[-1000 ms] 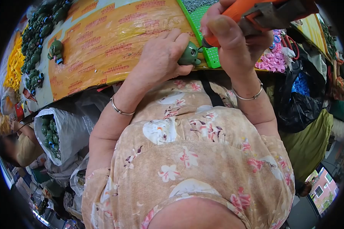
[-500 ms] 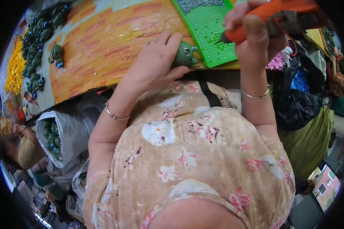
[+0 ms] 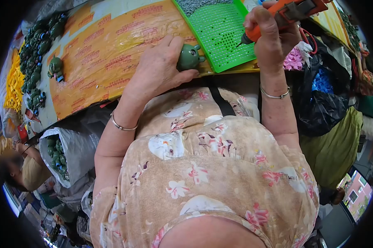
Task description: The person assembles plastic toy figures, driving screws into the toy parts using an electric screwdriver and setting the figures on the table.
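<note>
My left hand (image 3: 161, 66) is wrapped round a dark green toy figure (image 3: 190, 57) and holds it on the orange-taped tabletop (image 3: 116, 49) near the front edge. The toy's round part with small ears points to the right. My right hand (image 3: 271, 39) grips an orange power screwdriver (image 3: 282, 15), its dark tip pointing down and left over the green perforated tray (image 3: 225, 39). Tool and toy are apart. Small grey metal pieces (image 3: 203, 5) fill the tray's far end.
Green figures (image 3: 37, 45) are heaped at the left beside yellow pieces (image 3: 13, 80); one figure (image 3: 55, 68) stands apart. A white sack (image 3: 75, 144) hangs below. At the right are pink pieces (image 3: 293, 60) and a black bag (image 3: 325, 103). Another person (image 3: 31, 165) sits far left.
My right hand has drawn the screwdriver away from the toy to over the green tray, then lowered its tip towards the holes. My left hand keeps hold of the toy, which has turned slightly.
</note>
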Tool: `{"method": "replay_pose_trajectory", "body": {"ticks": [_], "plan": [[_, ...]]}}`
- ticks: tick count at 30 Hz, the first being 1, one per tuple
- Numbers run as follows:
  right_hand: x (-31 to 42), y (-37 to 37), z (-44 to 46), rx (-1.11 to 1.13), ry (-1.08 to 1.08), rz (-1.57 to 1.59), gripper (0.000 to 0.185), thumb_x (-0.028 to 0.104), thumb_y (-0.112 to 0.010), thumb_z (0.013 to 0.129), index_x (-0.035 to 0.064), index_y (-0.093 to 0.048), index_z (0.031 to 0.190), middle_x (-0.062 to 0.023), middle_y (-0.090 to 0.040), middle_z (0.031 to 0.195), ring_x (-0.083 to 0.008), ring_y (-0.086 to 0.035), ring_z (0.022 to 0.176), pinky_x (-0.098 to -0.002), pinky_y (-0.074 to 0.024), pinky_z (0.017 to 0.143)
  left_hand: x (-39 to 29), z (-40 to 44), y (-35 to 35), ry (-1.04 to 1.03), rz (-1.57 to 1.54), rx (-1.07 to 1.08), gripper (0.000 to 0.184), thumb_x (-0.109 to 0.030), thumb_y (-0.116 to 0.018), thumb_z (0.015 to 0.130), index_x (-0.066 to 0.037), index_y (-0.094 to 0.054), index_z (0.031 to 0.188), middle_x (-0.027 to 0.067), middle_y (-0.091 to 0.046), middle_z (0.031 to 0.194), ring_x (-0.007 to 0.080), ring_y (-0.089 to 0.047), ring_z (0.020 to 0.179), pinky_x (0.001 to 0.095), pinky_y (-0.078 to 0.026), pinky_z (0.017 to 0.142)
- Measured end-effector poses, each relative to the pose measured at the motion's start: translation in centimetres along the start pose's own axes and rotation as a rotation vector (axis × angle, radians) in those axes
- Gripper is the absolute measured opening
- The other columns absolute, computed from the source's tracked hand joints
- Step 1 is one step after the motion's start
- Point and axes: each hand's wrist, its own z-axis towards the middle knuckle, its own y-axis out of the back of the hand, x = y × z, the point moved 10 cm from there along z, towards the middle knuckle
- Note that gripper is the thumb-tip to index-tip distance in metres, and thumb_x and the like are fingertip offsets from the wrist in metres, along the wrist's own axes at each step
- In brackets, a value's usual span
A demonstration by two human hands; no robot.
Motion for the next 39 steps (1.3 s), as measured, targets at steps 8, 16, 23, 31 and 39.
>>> {"method": "replay_pose_trajectory", "body": {"ticks": [8, 16, 23, 31, 39], "plan": [[-0.2, -0.2, -0.4, -0.015, -0.004, -0.028, 0.028, 0.019, -0.079, 0.093, 0.0031, -0.063, 0.109, -0.0019, -0.064, 0.076, -0.0107, -0.061, 0.060, -0.0264, -0.0503, 0.055, 0.0, -0.1, -0.2, -0.008, 0.031, -0.020, 0.050, -0.029, -0.085, 0.074, -0.004, -0.061, 0.110, 0.0178, -0.065, 0.104, 0.0382, -0.063, 0.099, 0.0451, -0.047, 0.088], [3.2, -2.2, 0.1, 0.009, 0.005, 0.119, 0.042, 0.026, -0.082, 0.091, 0.0031, -0.056, 0.114, -0.0039, -0.061, 0.077, -0.0125, -0.059, 0.062, -0.0271, -0.0497, 0.057, -0.3, -0.3, 0.0, -0.054, 0.052, -0.100, 0.056, -0.032, -0.084, 0.074, -0.004, -0.061, 0.116, 0.0161, -0.066, 0.104, 0.0358, -0.064, 0.100, 0.0449, -0.046, 0.089], [1.9, -7.1, -2.7, 0.071, -0.396, 0.739, 0.059, 0.047, -0.075, 0.092, 0.0028, -0.051, 0.123, -0.0152, -0.063, 0.086, -0.0191, -0.061, 0.073, -0.0298, -0.0498, 0.060, -0.2, -0.5, 0.0, -0.087, 0.060, -0.159, 0.052, -0.036, -0.083, 0.072, -0.007, -0.059, 0.108, 0.0129, -0.063, 0.096, 0.0338, -0.064, 0.092, 0.0455, -0.046, 0.079], [0.5, -7.9, -3.8, 0.144, -0.368, 0.619, 0.046, 0.029, -0.067, 0.098, -0.0014, -0.048, 0.128, -0.0248, -0.063, 0.097, -0.0263, -0.063, 0.089, -0.0382, -0.0576, 0.074, -0.1, -0.6, -0.1, -0.101, 0.027, -0.161, 0.049, -0.034, -0.084, 0.072, -0.007, -0.056, 0.103, 0.0125, -0.061, 0.094, 0.0335, -0.064, 0.091, 0.0456, -0.044, 0.077], [-1.4, -8.8, -4.8, 0.082, -0.498, 0.753, 0.043, 0.013, -0.074, 0.093, 0.0043, -0.049, 0.126, -0.0125, -0.061, 0.096, -0.0210, -0.062, 0.089, -0.0331, -0.0540, 0.075, 0.2, -0.5, -0.5, -0.102, -0.022, -0.145, 0.049, -0.034, -0.083, 0.073, -0.008, -0.055, 0.105, 0.0123, -0.061, 0.096, 0.0335, -0.064, 0.091, 0.0456, -0.043, 0.078]]}}
